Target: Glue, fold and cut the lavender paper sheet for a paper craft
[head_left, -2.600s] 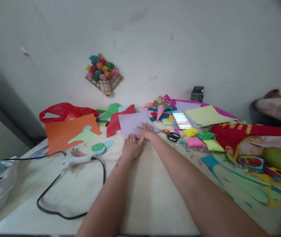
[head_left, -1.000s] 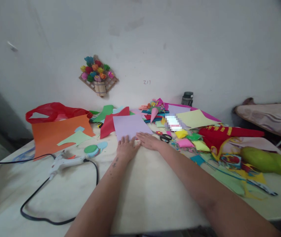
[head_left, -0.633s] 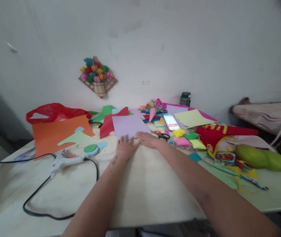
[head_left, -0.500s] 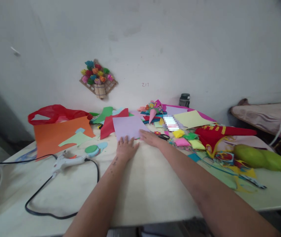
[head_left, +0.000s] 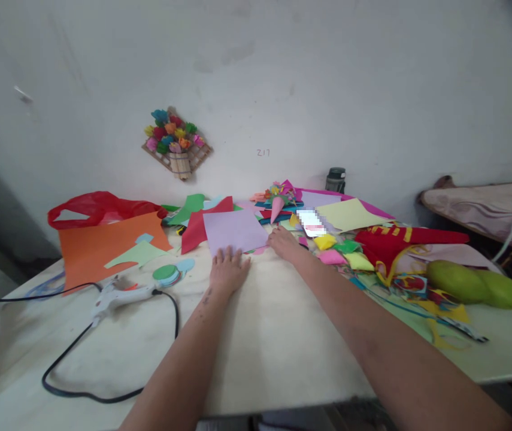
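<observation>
A lilac sheet of paper [head_left: 235,230] lies in the middle of the table. My left hand [head_left: 230,272] is flat with its fingers spread, the fingertips on the sheet's near left edge. At the sheet's right corner is my right hand [head_left: 285,243], its fingers bent and closed around the paper's edge; the fingertips are partly hidden. Small pink and green bits [head_left: 259,251] show under the near edge. Behind the sheet lie a red sheet [head_left: 195,230] and a pink paper cone with paper flowers [head_left: 277,208].
On the left are a white glue gun [head_left: 112,299] with black cable, round paper discs [head_left: 166,274], an orange sheet [head_left: 89,251] and a red bag [head_left: 103,206]. To the right lie a phone [head_left: 311,222], colourful packets [head_left: 332,257], red cloth [head_left: 379,248] and green fruits [head_left: 475,286].
My right hand has shifted right and away from me, and its fingers have gone from stretched out on the sheet to bent at its corner. My left hand stays on the near edge.
</observation>
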Demonstrator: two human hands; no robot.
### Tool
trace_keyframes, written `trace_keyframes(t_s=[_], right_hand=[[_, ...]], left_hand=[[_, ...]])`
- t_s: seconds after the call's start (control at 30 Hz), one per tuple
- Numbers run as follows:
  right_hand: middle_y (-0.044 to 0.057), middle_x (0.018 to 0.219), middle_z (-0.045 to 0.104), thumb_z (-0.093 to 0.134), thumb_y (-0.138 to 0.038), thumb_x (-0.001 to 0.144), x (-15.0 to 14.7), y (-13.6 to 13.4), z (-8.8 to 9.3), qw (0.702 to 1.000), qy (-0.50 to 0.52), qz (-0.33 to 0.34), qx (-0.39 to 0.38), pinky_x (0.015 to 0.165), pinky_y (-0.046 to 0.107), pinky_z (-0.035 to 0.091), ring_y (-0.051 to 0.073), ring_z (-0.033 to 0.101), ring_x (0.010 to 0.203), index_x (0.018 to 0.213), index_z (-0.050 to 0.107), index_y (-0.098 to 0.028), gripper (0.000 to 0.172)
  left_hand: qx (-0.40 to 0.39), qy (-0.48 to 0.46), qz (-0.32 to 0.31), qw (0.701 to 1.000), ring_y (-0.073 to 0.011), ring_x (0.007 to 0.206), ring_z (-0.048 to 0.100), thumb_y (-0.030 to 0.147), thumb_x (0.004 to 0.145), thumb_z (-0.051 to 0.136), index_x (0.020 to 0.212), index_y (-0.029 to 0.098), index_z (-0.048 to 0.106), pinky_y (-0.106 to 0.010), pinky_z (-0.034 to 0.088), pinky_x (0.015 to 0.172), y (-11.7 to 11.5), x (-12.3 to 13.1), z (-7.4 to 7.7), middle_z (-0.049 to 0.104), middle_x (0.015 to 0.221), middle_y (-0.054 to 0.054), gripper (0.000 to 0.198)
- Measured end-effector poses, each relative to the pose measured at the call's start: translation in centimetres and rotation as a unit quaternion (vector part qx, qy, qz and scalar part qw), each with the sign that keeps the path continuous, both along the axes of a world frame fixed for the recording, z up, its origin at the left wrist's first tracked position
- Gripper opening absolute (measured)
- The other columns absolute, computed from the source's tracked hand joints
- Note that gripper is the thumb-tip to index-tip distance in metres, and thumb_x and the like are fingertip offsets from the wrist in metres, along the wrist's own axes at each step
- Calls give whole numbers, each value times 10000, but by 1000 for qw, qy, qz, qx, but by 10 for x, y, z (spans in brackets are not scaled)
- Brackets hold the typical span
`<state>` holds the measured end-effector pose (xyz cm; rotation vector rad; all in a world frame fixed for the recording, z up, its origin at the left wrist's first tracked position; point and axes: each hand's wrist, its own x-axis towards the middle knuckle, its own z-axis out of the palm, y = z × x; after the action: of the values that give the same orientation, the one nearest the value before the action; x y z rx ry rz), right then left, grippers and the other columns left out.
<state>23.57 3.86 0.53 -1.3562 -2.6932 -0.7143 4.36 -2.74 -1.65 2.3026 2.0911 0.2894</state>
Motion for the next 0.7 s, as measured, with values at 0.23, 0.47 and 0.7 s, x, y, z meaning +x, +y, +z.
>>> trace_keyframes(t_s=[0.23, 0.47, 0.7], right_hand=[[90, 798, 624, 446, -57, 765, 1, 3, -1, 998, -35, 26, 34, 819, 364, 286, 227, 485, 877, 773, 655, -137, 224], [138, 855, 607, 391, -48, 795, -13, -9, 13, 996, 34, 4, 85, 717, 350, 309, 236, 483, 847, 874, 617, -96, 244], [131, 819, 570, 341, -66, 831, -37, -40, 13, 987, 20, 94, 126, 703, 363, 282, 234, 446, 801, 846, 588, -99, 250]], left_hand=[[73, -54, -4, 996, -259, 1299, 128, 515, 819, 232, 1290, 199, 381, -414, 134, 1034, 0, -1, 4, 254, 1404, -62, 587], [67, -519, 90, 848, -229, 888, 596, 420, 807, 392, 771, 139, 612, -337, 468, 757, 6, 10, 25, 649, 825, -121, 358], [-15, -808, 171, 563, -192, 689, 642, 246, 782, 512, 860, 89, 515, -275, 519, 596, 17, 10, 32, 635, 726, -113, 176]])
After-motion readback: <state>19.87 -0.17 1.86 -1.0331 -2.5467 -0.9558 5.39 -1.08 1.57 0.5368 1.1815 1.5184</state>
